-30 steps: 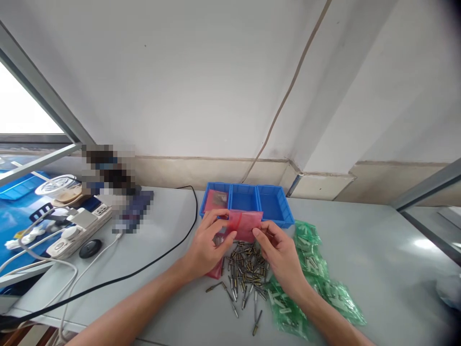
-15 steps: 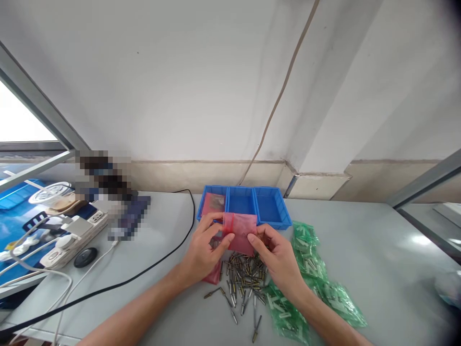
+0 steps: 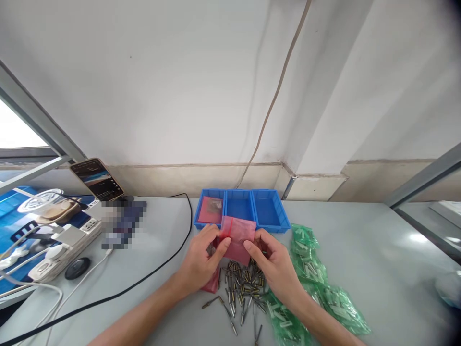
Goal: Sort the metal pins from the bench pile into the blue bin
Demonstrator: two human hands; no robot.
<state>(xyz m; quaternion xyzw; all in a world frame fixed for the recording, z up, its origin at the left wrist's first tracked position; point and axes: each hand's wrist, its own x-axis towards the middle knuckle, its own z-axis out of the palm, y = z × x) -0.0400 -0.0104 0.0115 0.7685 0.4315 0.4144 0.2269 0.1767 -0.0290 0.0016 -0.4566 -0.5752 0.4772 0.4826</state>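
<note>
Both my hands hold a small pink zip bag (image 3: 239,235) above the table. My left hand (image 3: 201,254) pinches its left end, by the red zip strip, with thumb and fingers closed. On the bag's other end, my right hand (image 3: 275,262) is closed with the thumb on the front. Whether anything is inside the bag I cannot tell. Below lies a pile of blind rivets (image 3: 241,288), partly hidden by my hands. Another pink bag (image 3: 212,282) rests on the table under my left hand. One more pink bag (image 3: 209,209) lies in the tray's left compartment.
A blue three-compartment tray (image 3: 270,227) stands near the wall. Green bags of small white parts (image 3: 309,264) lie to the right. On the left are a black cable (image 3: 144,278), a black mouse (image 3: 78,268), a power strip (image 3: 68,250) and a propped phone (image 3: 97,179).
My hands and the pink bag sit slightly lower, and the bag is tilted a little more. The whole view has shifted slightly. Both hands keep their hold.
</note>
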